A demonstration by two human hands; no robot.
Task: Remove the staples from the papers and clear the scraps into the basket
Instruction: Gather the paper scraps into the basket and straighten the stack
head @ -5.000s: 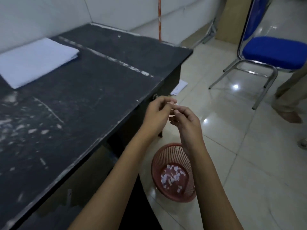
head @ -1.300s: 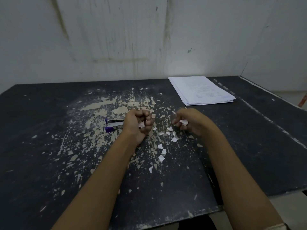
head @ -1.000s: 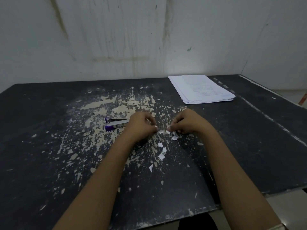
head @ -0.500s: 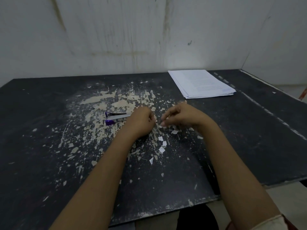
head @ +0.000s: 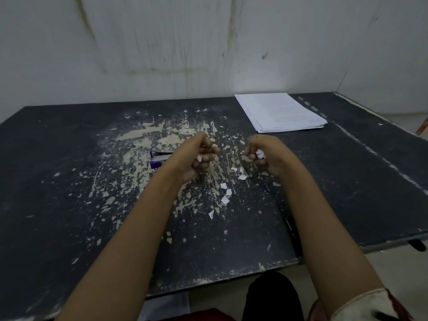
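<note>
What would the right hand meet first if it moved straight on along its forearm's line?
Likely the wall. The right hand, gripping a paper scrap, would cross bare table just left of the paper stack; depth is unclear, so it might clip the stack.

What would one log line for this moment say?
left hand: grips scrap | right hand: grips scraps | loose scraps: on table | stapler: beside left hand

Left hand [head: 196,158]: showing just left of frame centre, fingers curling inward and pinching a small scrap [head: 199,158]. Right hand [head: 266,158]: showing just right of centre, fingers curling round crumpled scraps [head: 260,154]. Left forearm [head: 139,228] and right forearm [head: 312,216]: bare, reaching up from the lower edge. The hands are sitting apart, not touching.
</note>
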